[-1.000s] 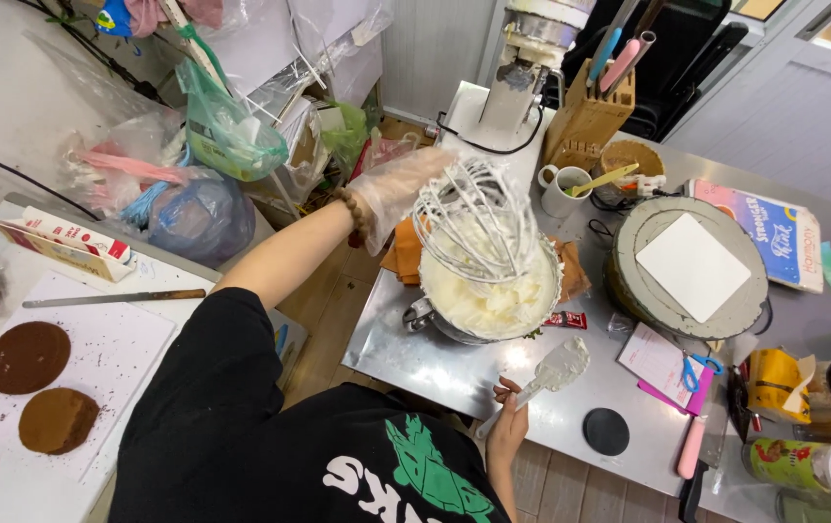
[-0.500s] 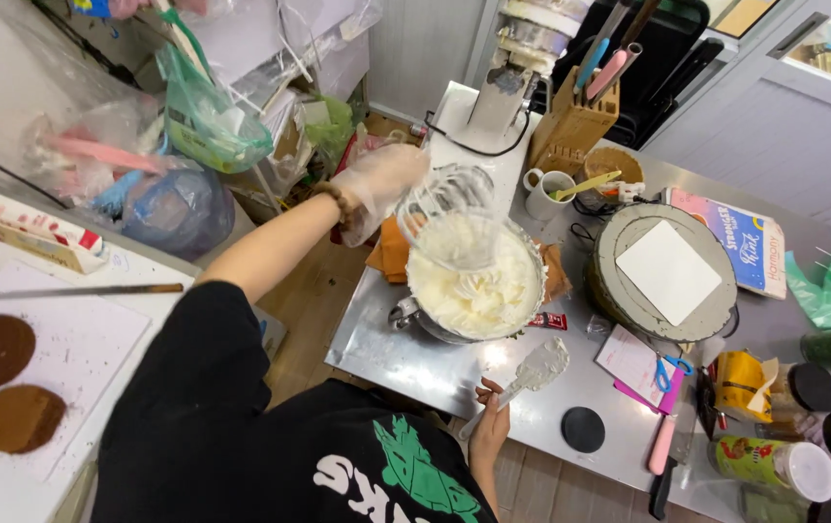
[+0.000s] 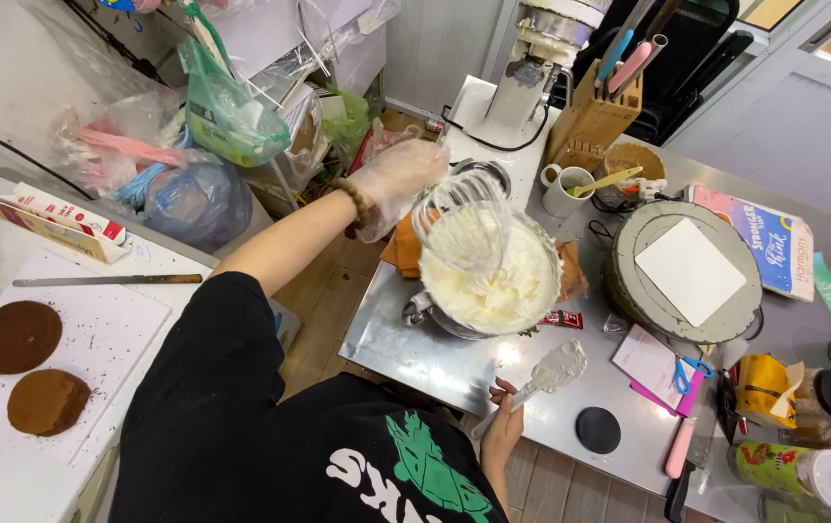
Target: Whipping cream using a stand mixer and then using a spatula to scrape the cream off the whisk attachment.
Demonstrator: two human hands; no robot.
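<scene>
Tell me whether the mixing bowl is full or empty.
Nearly full: white cream fills the mixing bowl close to its rim, and the whisk in the gloved left hand is coated.

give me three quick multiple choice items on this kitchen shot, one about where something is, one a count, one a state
1. Where do the whisk wires sit?
A. over the cream in the metal bowl
B. on the white board
C. in the white mug

2. How many round brown cake layers lie on the white board?
A. one
B. two
C. four

3. What is the state of the spatula's blade?
A. clean
B. coated with white cream
C. snapped off

Answers:
1. A: the gloved left hand holds the whisk over the cream in the metal bowl.
2. B: two cake layers lie side by side on the white board.
3. B: the spatula held by the right hand carries white cream on its blade.
</scene>
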